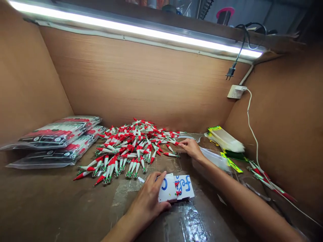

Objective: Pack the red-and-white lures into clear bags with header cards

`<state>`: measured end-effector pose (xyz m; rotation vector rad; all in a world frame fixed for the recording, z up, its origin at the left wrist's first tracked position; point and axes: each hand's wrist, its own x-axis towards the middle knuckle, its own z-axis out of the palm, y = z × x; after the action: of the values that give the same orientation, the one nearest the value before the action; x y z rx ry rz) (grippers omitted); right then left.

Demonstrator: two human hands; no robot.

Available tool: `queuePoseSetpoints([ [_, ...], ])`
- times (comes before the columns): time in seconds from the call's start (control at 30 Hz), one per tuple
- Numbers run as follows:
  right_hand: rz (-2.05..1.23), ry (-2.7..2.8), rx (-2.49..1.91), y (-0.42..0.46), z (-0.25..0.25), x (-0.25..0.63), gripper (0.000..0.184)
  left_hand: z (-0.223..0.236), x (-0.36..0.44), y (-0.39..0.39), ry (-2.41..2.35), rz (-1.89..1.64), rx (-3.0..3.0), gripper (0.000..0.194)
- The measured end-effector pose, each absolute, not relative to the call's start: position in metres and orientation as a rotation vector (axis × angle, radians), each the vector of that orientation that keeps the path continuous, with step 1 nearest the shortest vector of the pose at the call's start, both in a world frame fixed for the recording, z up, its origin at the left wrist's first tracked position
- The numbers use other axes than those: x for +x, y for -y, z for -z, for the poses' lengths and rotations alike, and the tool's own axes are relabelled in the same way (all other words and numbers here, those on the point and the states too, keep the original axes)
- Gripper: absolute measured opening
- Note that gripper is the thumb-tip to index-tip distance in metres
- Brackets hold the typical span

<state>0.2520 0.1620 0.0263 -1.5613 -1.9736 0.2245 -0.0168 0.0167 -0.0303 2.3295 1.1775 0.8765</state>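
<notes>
My left hand (150, 193) is closed around the left end of a small white box-like piece (166, 188) with blue handwriting, lying on the table. Two red tips poke out near the middle of its top. At the right edge of a heap of red-and-white squid jigs (136, 141), my right hand (191, 148) pinches the red end of one jig (174, 142). The jigs have green trim and metal hook crowns. My right fingertips are partly hidden by the hand itself.
Clear bags of packed jigs (58, 134) are stacked at the left. Yellow-topped packaging sleeves (224, 139) and plastic bags (214, 158) lie at the right, near several more jigs (271, 183). A white cable (249, 117) runs down the right cardboard wall; a black plug (230, 72) hangs above.
</notes>
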Motion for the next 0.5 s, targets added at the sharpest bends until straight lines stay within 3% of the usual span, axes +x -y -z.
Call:
queuePoseSetpoints([
  [0.3,0.146,1.909,-1.1,-0.061,-0.025,0.287,0.019,0.029,-0.018,-0.022,-1.194,-0.911,2.295,0.099],
  [0.5,0.041,1.951,-1.049,-0.036,-0.022,0.298,0.02,0.02,-0.021,-0.028,-1.162,-0.908,2.3,0.092],
])
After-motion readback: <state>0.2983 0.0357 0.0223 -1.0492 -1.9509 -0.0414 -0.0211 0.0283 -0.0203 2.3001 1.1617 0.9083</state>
